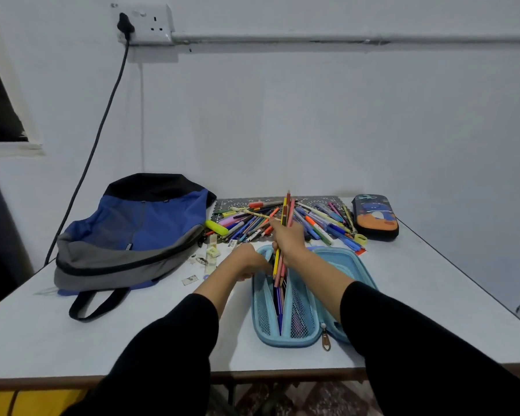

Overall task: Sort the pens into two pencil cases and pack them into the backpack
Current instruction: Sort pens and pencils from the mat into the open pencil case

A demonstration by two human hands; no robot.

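Seen from where we stand over the white table (72, 325), a black cable (102, 121) drops from a wall socket (144, 24) at far left, behind a blue, grey and black backpack (132, 235) that lies flat with its strap looping toward us. Just right of the bag we see erasers and paper scraps (213, 251) scattered on the tabletop. Next comes the left hand (246, 262), reaching from a black sleeve to the far-left rim of the light-blue pencil case (288, 343); its fingers are curled against that rim, though we cannot tell whether they actually grip it. The case lies unzipped and spread wide near the table's front edge, with mesh pockets on either side and a few pens already lying in its central channel. Above its far end the right hand (287, 238) is closed in a fist round a bundle of coloured pencils (287, 210), held steeply tilted, with the upper ends standing over the pile and the lower ends dipping into the case's middle channel. Behind the hands we see a loose pile of pens (321, 223), markers and highlighters sprawled over a patterned mat (312, 200) near the wall. At far right a second, dark pencil case (374, 216) with an orange-and-blue print lies zipped shut, just beside the pile.
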